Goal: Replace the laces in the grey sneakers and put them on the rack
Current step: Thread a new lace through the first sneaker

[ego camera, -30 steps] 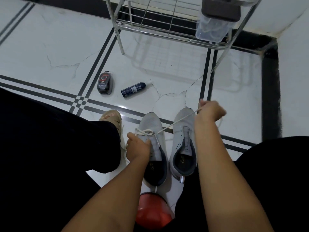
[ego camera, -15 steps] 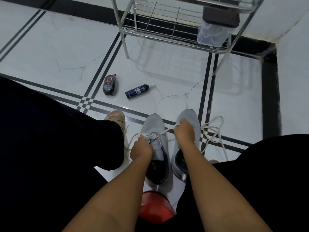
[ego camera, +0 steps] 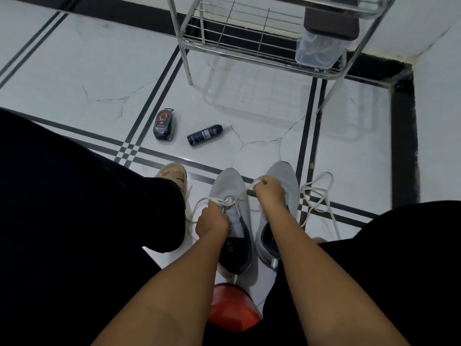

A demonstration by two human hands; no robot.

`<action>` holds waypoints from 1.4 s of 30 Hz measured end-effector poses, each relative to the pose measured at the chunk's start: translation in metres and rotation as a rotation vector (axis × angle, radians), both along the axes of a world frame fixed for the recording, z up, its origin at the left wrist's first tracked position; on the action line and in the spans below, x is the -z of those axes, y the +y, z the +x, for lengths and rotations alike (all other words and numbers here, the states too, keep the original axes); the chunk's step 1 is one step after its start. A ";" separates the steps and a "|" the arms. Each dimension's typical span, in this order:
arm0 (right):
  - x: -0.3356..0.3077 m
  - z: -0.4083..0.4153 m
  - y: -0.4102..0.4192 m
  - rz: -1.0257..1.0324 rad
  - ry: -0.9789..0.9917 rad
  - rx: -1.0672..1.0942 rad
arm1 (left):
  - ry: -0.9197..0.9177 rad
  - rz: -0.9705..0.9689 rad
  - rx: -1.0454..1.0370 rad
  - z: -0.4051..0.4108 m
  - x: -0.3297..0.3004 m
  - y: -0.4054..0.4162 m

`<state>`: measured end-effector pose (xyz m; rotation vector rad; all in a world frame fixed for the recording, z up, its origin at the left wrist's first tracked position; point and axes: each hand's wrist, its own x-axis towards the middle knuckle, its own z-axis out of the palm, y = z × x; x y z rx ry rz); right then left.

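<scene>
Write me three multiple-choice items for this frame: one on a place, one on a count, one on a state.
1. Where does the dark blue spray bottle lie?
A. on the metal wire rack
B. on the white tiled floor
C. inside a sneaker

2. How many grey mesh sneakers are on the floor?
A. one
B. two
C. three

3. What is the right hand doing?
A. pinching the white lace
B. resting open on the floor
C. gripping the rack

Answers: 1 B, it lies on the white tiled floor short of the metal wire rack; 2 B, left sneaker and right sneaker; 3 A, fingers curl on the white lace.
</scene>
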<state>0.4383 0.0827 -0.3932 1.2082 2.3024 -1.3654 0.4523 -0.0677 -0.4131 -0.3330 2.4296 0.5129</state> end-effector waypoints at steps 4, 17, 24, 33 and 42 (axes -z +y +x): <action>-0.007 -0.010 0.030 -0.027 -0.066 -0.021 | -0.011 0.002 0.014 -0.001 -0.001 0.001; 0.018 0.007 -0.019 0.117 -0.126 -0.338 | -0.041 0.006 0.015 -0.002 -0.002 0.002; -0.003 -0.008 0.022 0.012 0.008 0.359 | -0.039 -0.008 0.036 -0.001 -0.006 0.001; -0.028 -0.009 0.043 0.093 0.095 0.631 | -0.049 0.003 -0.013 -0.002 -0.010 0.000; -0.034 -0.005 0.053 0.098 0.067 0.706 | -0.037 0.026 -0.013 0.001 -0.017 0.002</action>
